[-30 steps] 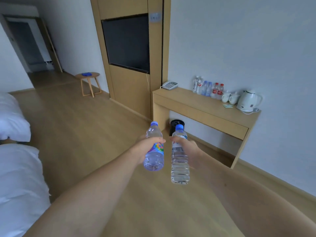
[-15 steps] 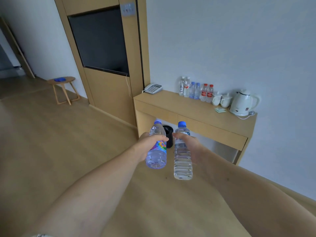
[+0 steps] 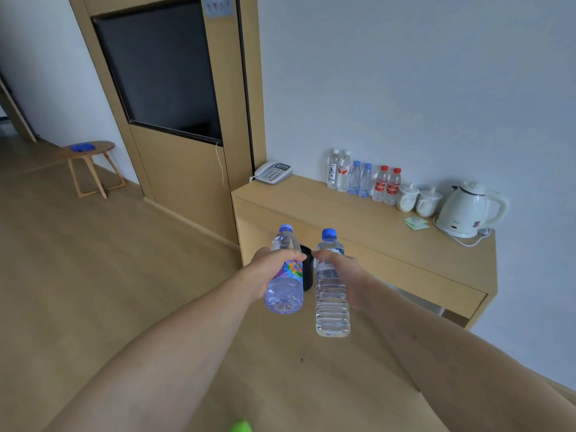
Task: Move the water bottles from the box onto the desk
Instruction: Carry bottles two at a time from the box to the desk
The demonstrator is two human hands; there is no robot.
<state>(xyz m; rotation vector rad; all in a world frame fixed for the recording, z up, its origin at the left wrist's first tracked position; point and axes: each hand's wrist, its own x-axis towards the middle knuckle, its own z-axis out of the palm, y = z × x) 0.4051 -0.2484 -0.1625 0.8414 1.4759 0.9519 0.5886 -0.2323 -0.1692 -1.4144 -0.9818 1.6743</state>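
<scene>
My left hand (image 3: 268, 271) grips a blue-capped water bottle with a rainbow label (image 3: 285, 289), tilted a little. My right hand (image 3: 343, 269) holds a taller clear bottle with a blue cap (image 3: 331, 302) upright. Both bottles hang in the air in front of the wooden desk (image 3: 358, 219). Several water bottles (image 3: 363, 182) with white, blue and red caps stand in a row at the back of the desk, against the wall. The box is out of view.
On the desk are a telephone (image 3: 273, 172) at the left end, two white cups (image 3: 419, 199), small packets (image 3: 416, 222) and a white kettle (image 3: 467, 210). A black bin (image 3: 307, 263) sits under the desk. A stool (image 3: 90, 166) stands far left beside the TV panel (image 3: 162, 73).
The view has swung right and come closer to the desk, which now looks larger. The beds have left the frame. Both hands keep the same hold on their bottles.
</scene>
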